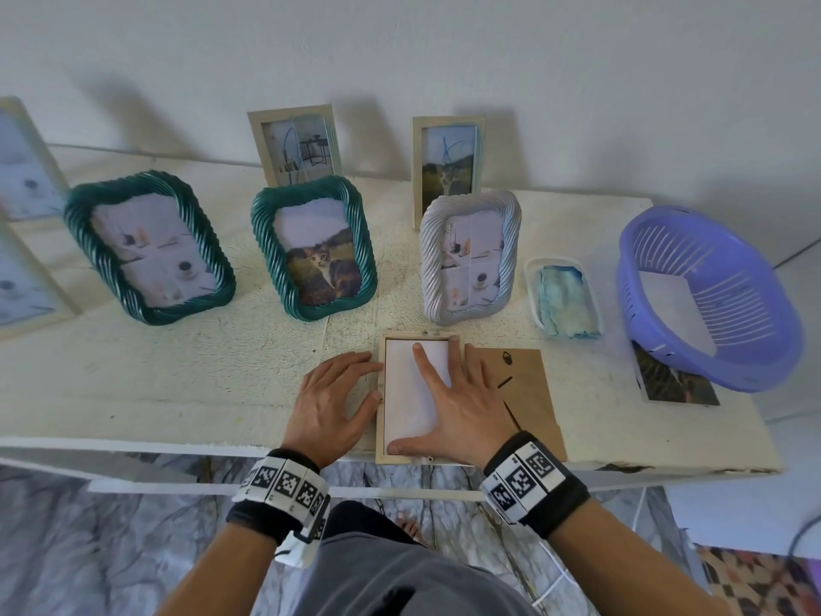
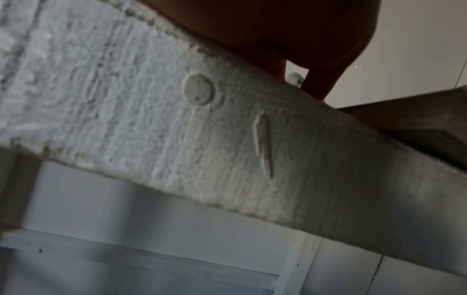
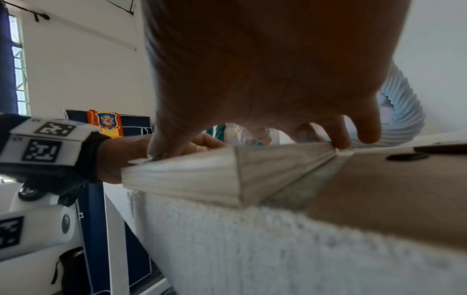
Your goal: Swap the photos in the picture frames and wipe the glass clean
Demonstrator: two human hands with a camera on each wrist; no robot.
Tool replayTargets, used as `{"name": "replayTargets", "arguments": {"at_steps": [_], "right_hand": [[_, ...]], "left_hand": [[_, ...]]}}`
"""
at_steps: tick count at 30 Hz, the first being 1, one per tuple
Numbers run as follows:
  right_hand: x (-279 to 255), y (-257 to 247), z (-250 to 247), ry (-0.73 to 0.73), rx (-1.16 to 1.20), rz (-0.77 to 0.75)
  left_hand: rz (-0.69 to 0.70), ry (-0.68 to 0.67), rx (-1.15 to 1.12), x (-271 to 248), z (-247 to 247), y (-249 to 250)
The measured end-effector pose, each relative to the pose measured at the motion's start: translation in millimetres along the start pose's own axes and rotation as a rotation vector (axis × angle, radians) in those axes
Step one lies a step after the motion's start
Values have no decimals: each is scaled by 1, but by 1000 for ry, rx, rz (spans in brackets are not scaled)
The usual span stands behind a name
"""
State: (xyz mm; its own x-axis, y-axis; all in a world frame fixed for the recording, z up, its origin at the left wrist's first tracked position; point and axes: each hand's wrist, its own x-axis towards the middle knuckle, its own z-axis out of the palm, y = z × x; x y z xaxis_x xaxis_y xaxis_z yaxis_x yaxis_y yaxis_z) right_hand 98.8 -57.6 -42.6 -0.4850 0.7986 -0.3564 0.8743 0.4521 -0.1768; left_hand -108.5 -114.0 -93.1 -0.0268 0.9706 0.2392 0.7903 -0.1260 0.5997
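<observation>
A light wooden frame (image 1: pixel 380 420) lies face down at the table's front edge. Inside it shows the white back of a photo (image 1: pixel 411 411). My right hand (image 1: pixel 462 402) is spread flat on that photo, with the index finger reaching toward the top and the thumb near the bottom rail. In the right wrist view the palm (image 3: pixel 265 79) hovers over the frame's corner (image 3: pixel 202 175). My left hand (image 1: pixel 333 397) lies flat on the table, its fingers touching the frame's left rail. The brown backing board (image 1: pixel 531 393) lies just right of the frame.
Two teal frames (image 1: pixel 151 246) (image 1: pixel 313 246) and a white frame (image 1: pixel 471 255) stand mid-table, with two wooden frames (image 1: pixel 295 144) (image 1: pixel 446 162) behind. A tray with a blue-green cloth (image 1: pixel 562 300) and a purple basket (image 1: pixel 706 295) stand at right. A loose photo (image 1: pixel 675 384) lies partly under the basket.
</observation>
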Motion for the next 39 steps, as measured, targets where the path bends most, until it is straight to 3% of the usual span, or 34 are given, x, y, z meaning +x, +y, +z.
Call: {"name": "replayTargets", "arguments": {"at_steps": [15,20,28,33,37,39], "right_hand": [[-1,-3,-3,-3,50,15],[0,-5,-7,84,69,35],[-4,2,-9,360,52,-52],[-12,7,-15,358,380,-132],[-26,16,-20,367,739,-63],[-33,22,-22,304,1014,-24]], "left_hand": [[1,-2,17,-1,1,-1],[1,3,19,-1,0,-1],[17,22,29,0,0,0],[4,10,24,0,0,0],[-6,8,15,0,0,2],[-14,2,9,-1,-1,3]]}}
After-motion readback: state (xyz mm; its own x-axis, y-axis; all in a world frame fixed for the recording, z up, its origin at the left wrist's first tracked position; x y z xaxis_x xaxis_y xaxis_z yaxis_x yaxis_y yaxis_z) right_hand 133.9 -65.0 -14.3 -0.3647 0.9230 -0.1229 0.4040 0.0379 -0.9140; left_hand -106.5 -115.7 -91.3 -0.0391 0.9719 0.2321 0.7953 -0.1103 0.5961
